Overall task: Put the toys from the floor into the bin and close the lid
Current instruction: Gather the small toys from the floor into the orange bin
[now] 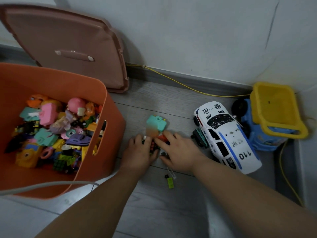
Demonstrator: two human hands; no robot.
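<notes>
Left hand and right hand grip small toys on the floor; the police car lies lengthwise, far-left to near-right.

Dim flat indoor light; soft shadow right of the dusty-pink plastic lid on the pale wall; wide-angle bending at edges; blurry smear over the teal toy camera
</notes>
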